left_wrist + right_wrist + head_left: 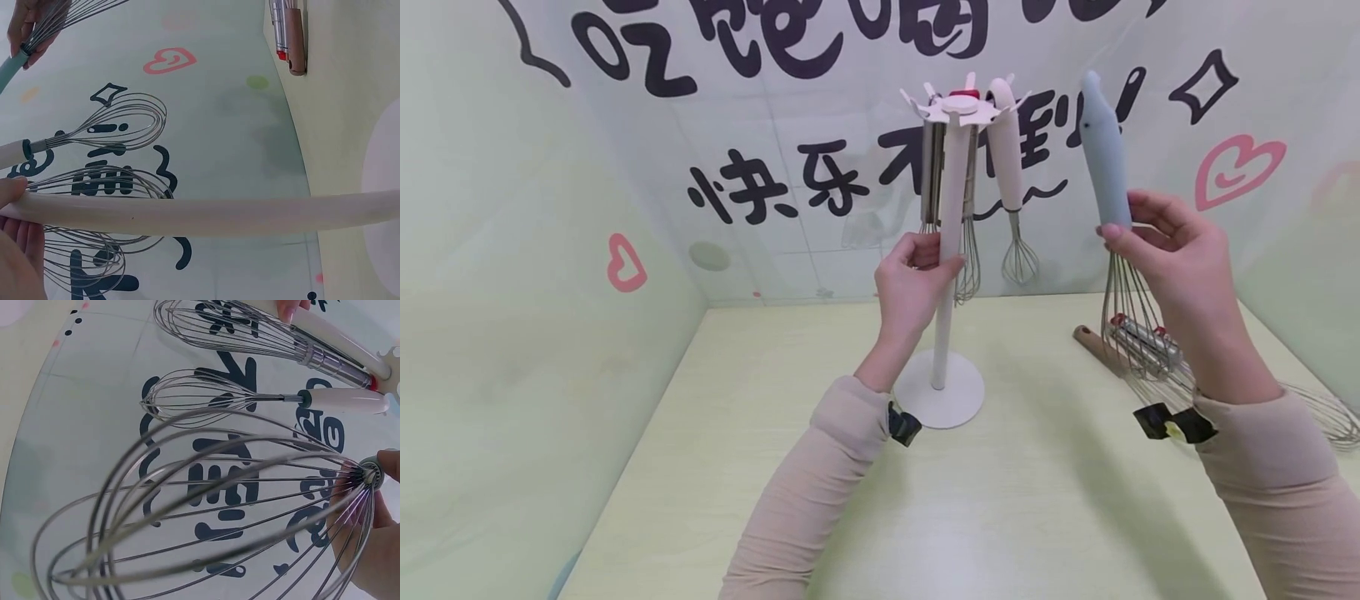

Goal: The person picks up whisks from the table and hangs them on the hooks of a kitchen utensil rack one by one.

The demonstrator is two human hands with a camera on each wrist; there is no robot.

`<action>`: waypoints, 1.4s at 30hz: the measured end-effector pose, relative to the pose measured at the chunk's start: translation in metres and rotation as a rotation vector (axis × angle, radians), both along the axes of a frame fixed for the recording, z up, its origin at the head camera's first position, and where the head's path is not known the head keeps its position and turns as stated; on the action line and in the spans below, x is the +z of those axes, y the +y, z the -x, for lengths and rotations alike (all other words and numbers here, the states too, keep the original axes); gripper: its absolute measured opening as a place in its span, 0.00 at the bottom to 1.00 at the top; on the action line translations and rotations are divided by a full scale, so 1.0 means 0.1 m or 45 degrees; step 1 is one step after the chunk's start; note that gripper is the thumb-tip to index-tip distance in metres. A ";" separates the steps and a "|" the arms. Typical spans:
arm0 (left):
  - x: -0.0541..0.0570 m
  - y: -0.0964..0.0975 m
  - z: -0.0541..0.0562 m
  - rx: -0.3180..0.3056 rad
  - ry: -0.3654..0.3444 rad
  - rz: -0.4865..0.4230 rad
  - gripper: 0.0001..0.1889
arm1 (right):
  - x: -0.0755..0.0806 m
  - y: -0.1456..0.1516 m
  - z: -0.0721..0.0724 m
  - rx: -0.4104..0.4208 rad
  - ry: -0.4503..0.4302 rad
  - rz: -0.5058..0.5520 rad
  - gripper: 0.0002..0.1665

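My left hand grips the white pole of a whisk stand partway up, fingers behind it and thumb across the front. To the right of the stand, my right hand holds a whisk with a light blue handle, pinching it low on the handle. That whisk is upright, handle up and wire loops down, apart from the stand. From the stand's hooked top hang a white-handled whisk and metal-handled whisks, the latter partly hidden by the pole. The right wrist view shows the held whisk's wires up close.
The stand's round white base sits on the pale table. At the table's right lie more whisks, including one with a brown handle and metal-handled ones. A printed cloth backdrop stands behind.
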State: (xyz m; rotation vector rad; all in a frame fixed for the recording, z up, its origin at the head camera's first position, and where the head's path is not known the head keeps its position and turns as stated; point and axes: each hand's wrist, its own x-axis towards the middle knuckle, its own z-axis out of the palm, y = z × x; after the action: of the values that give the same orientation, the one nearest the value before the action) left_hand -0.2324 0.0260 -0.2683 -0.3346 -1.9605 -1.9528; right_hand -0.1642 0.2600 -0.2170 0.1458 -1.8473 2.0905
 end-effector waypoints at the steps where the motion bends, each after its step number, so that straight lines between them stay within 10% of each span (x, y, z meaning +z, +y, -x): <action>1: 0.00 0.01 0.00 0.008 0.005 0.001 0.14 | 0.01 -0.01 0.00 0.002 0.004 0.001 0.26; 42: -0.06 -0.09 0.06 -0.134 0.182 0.169 0.16 | 0.10 -0.24 0.07 0.083 0.088 -0.055 0.24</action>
State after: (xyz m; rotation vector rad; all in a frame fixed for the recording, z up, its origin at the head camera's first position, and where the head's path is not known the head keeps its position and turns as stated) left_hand -0.2380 0.0167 -0.2739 -0.6062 -2.0201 -1.8092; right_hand -0.1713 0.2357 -0.2073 0.2891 -1.8714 2.0623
